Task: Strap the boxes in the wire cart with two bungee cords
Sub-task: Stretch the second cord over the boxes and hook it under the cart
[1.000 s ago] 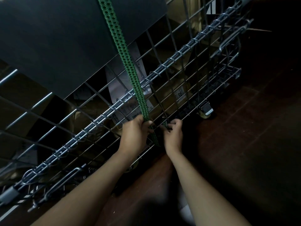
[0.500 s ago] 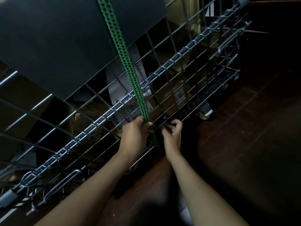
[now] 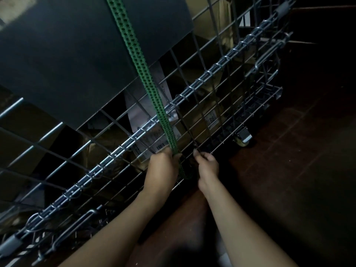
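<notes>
Green and perforated, the bungee cord (image 3: 148, 87) comes in from twelve o'clock, crosses the face of the dark box (image 3: 77, 54), and drops over the side of the wire cart (image 3: 210, 71) to the middle of my view. There the left hand (image 3: 162, 170) is clenched round its lower end, with a short tail curving out below toward five o'clock. The right hand (image 3: 208, 166) sits just beside it at three o'clock, fingertips bunched on a thin dark wire of the mesh. I cannot tell whether they pinch that wire or the cord's hook, because the spot is too dark. My worry is the tension: the cord looks taut, so if the left hand slackens before the end is caught on the mesh, I'd expect it to spring back up over the box. A hook set blind on a thin wire could also slip off later. The close grid stands in the way of the fingers, and so does the coiled hinge rail (image 3: 134, 139) running from eight o'clock to one o'clock. Behind the mesh are labelled cardboard boxes (image 3: 210, 120). A caster (image 3: 242, 138) sits at three o'clock from the hands, on a dark wooden floor (image 3: 289, 170) — poor light all round.
</notes>
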